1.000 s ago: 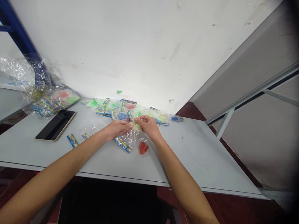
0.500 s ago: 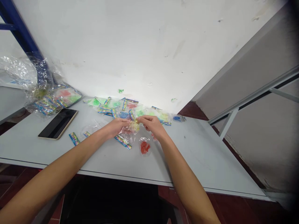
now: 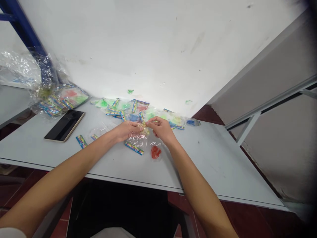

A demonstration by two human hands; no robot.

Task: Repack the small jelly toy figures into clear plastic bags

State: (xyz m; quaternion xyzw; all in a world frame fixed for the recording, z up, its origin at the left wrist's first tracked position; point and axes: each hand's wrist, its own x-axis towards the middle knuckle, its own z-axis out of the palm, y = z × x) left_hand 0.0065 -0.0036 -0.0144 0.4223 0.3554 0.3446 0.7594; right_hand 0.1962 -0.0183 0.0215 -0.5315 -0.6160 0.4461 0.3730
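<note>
Your left hand (image 3: 126,130) and right hand (image 3: 160,129) stay close together, the fingers (image 3: 151,122) of both still pinching the clear yellow packet (image 3: 144,128) between them, just above the tabletop (image 3: 205,158), over a clear bag (image 3: 137,140) with a printed strip; the grip is unchanged

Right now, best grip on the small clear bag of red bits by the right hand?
Probably pinch the small clear bag by its loose near edge, coming from the person's side over the table. The red bits bunch mid-bag, leaving free film around them, while the right hand and forearm crowd its far and right sides.
</note>
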